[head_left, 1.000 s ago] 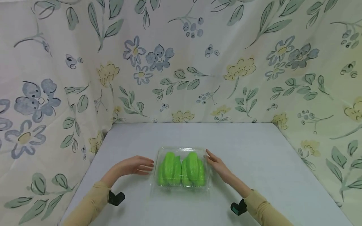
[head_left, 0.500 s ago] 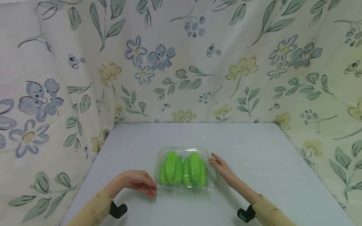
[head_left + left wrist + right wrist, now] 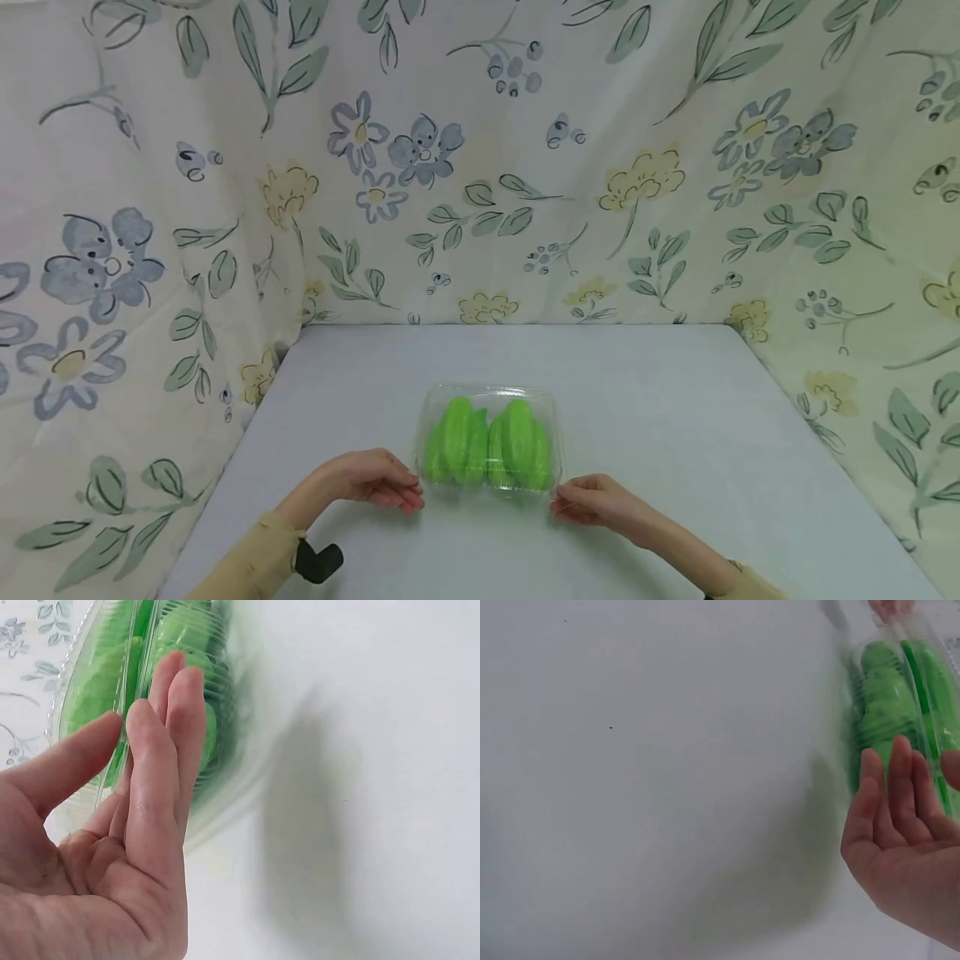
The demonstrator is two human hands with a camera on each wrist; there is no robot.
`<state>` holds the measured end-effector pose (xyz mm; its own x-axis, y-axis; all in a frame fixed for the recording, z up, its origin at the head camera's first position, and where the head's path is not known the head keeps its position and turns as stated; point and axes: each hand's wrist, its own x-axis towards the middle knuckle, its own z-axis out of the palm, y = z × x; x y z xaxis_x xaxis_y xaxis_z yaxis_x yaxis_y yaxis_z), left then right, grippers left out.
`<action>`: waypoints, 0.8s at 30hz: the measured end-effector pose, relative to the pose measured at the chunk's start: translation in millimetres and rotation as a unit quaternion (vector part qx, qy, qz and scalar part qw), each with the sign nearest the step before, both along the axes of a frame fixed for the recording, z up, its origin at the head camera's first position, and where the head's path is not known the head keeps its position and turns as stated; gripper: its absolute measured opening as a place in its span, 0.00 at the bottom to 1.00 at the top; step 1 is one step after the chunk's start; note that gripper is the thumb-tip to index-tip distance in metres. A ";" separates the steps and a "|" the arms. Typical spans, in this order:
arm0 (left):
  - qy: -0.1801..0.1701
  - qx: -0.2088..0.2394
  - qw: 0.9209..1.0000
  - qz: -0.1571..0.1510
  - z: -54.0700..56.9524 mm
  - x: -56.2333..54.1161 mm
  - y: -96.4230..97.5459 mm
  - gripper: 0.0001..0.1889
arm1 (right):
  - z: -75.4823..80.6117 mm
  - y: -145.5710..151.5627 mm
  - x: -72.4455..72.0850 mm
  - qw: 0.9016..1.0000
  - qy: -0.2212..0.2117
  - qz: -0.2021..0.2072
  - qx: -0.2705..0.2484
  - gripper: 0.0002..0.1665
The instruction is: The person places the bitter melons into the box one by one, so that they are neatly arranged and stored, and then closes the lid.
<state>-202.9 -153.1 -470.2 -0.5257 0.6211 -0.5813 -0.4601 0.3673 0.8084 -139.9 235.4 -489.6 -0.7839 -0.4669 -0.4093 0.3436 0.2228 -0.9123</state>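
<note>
A clear plastic clamshell box with a ribbed base and a hinged lid sits mid-table. Inside lie several bright green, elongated, ridged pieces, packed side by side in two groups. My left hand holds the near left corner. In the left wrist view, thumb and index finger close on the box's flange, other fingers along the ribbed base. At the near right corner, my right hand grips the box. The right wrist view has its fingers under the base, the thumb partly cut off.
A white table surrounds the box. Floral curtains hang behind the table and along both sides. Dark wrist-worn devices are by the sleeves; the right one is nearly out of frame.
My right hand has come down from the box's right side to its near right corner. My left hand moved earlier from the left side to the near left corner. The box has shifted slightly away.
</note>
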 end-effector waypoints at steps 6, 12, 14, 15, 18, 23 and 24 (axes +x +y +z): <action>0.037 0.000 0.997 0.064 -8.0 -20.9 14.2 0.19 | 0.3 0.3 -25.0 0.997 -0.012 -0.078 0.004 0.28; 0.062 0.027 0.989 0.132 -20.2 -43.2 27.5 0.20 | -2.0 1.3 -52.3 0.992 0.008 -0.126 -0.003 0.27; 0.073 0.030 0.984 0.157 -24.4 -46.0 31.1 0.20 | -3.6 0.7 -57.3 0.991 0.018 -0.135 -0.006 0.25; 0.076 0.032 0.981 0.174 -26.7 -46.7 33.1 0.19 | -4.3 0.7 -59.0 0.990 0.021 -0.139 -0.005 0.24; 0.087 0.037 0.970 0.222 -31.9 -45.8 39.3 0.17 | -6.8 1.3 -61.9 0.989 0.018 -0.150 -0.008 0.23; 0.091 0.058 0.954 0.280 -35.6 -41.8 48.2 0.13 | -10.3 3.5 -63.2 0.985 0.021 -0.169 -0.017 0.22; 0.091 0.061 0.952 0.285 -35.9 -41.3 49.2 0.12 | -10.8 3.8 -62.9 0.984 0.021 -0.175 -0.019 0.23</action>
<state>-244.3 -103.8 -506.1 -0.8829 0.2614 -0.3901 -0.4046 -0.0015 0.9145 -202.8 239.2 -500.4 -0.9152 -0.1790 -0.3612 0.3558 0.0626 -0.9325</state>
